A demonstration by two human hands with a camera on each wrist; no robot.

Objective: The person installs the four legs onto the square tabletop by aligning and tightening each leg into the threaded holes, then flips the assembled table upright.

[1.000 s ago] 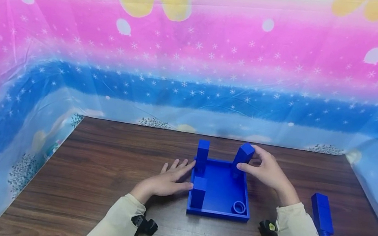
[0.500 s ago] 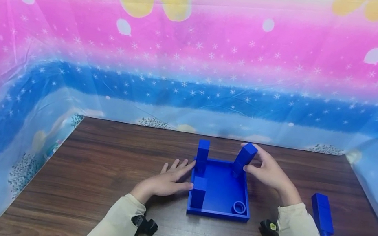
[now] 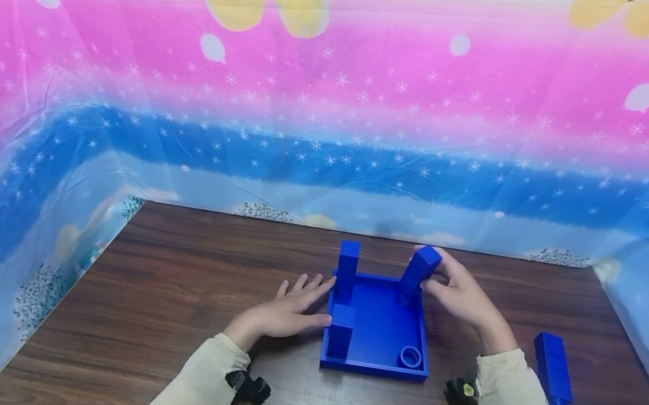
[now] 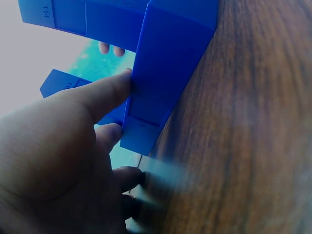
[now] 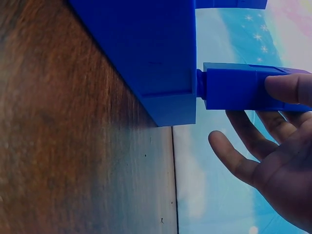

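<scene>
A shallow square blue tray [image 3: 371, 368] lies on the table with blue square legs standing at two left corners: the far-left leg [image 3: 349, 259] and the near-left leg [image 3: 341, 332]. At the far right corner my right hand [image 3: 465, 299] grips another blue square leg [image 3: 421, 267] between thumb and fingers. That leg tilts to the right, and its threaded end shows beside the tray in the right wrist view. My left hand [image 3: 285, 309] touches the tray's left side with thumb and forefinger stretched out. A round ring socket [image 3: 410, 357] sits in the near right corner.
One more blue leg [image 3: 554, 373] lies on the wooden table [image 3: 193, 267] to the right, its narrow threaded end toward me. A patterned cloth [image 3: 342, 92] hangs behind the table and along both sides.
The held leg's top has tipped a little to the right, and my right thumb has shifted right with it. My left hand, the tray and the other legs have stayed put.
</scene>
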